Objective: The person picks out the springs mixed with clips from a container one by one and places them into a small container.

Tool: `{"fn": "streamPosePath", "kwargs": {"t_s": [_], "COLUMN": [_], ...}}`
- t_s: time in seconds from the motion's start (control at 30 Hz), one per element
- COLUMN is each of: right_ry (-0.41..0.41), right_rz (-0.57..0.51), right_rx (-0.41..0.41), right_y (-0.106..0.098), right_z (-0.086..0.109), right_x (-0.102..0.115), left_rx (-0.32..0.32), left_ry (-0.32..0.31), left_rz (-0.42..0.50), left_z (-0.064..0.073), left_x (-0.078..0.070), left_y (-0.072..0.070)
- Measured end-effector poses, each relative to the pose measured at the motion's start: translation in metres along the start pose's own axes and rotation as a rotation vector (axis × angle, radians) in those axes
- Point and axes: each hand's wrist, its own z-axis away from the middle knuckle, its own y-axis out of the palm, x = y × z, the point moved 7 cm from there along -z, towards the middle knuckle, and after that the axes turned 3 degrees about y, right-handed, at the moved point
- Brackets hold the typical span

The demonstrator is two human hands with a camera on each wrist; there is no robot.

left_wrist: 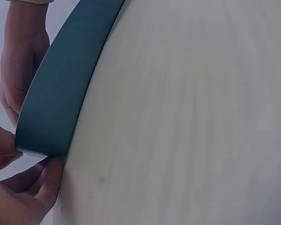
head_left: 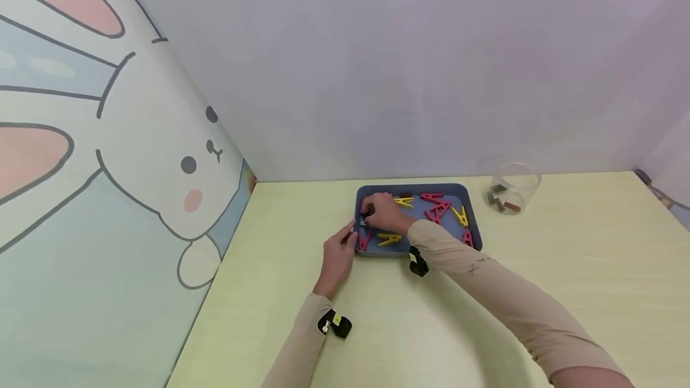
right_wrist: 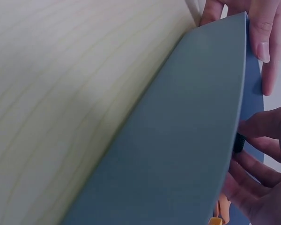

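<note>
My left hand (head_left: 338, 256) grips the near-left corner of a shallow blue tray (head_left: 385, 254), its thumb over the rim in the right wrist view. My right hand (head_left: 389, 213) reaches into the tray's left part. Between its thumb and fingers it pinches a small dark piece (right_wrist: 239, 143), mostly hidden by the fingers. Around that hand in the tray lie red clothespins, one near the left wall (head_left: 365, 240), and yellow clothespins, one by the front wall (head_left: 389, 239). Another yellow clothespin (head_left: 460, 216) lies at the right with several red ones nearby.
A clear round tub (head_left: 530, 187) stands to the right of the tray, with several small dark green and brown pieces (head_left: 511, 206) in it. The pale wood-grain table (head_left: 571, 268) meets a plain wall behind. A rabbit drawing covers the left wall.
</note>
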Motion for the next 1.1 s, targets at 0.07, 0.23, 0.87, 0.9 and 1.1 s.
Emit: {"fn": "streamPosePath", "kwargs": {"t_s": [0.07, 0.23, 0.87, 0.9, 1.1], "right_ry": [-0.013, -0.029, 0.019, 0.021, 0.036], "right_rz": [-0.03, -0.075, -0.131, -0.129, -0.12], "right_rx": [-0.006, 0.016, 0.041, 0.043, 0.038], "right_y": [-0.005, -0.013, -0.022, -0.023, -0.026], "right_z": [0.001, 0.006, 0.017, 0.018, 0.024], "right_x": [0.002, 0.007, 0.006, 0.006, 0.006], "left_rx": [-0.002, -0.008, -0.019, -0.018, -0.013], "left_ry": [-0.005, -0.012, 0.005, 0.006, 0.002], "left_rz": [-0.003, -0.016, -0.014, -0.013, -0.011], "left_z": [-0.001, -0.002, -0.001, -0.001, -0.001], "left_x": [0.0, 0.0, -0.002, -0.002, -0.001], "left_y": [0.0, -0.001, -0.001, -0.001, 0.001]}}
